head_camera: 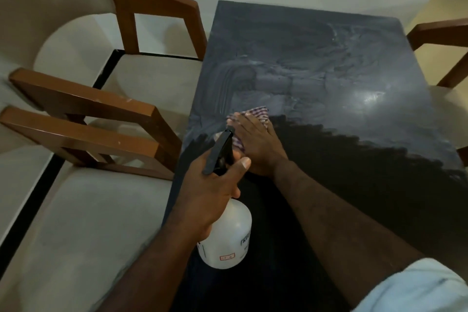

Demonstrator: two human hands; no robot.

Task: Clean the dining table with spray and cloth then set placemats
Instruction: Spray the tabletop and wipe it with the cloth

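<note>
Spray bottle being gripped at neck by left hand, fingers curled round it under black trigger head, over near-left edge of dark table. Checked cloth being pressed flat onto tabletop by right hand, fingers straight, palm down. Streaky smears being seen across far half. Cushioned wooden chairs being seen along left edge.

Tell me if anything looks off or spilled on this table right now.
Nothing is spilled or askew. The table shows cloudy, smeared streaks across its far half, likely wet spray residue, beyond the checked cloth under the right hand.
</note>
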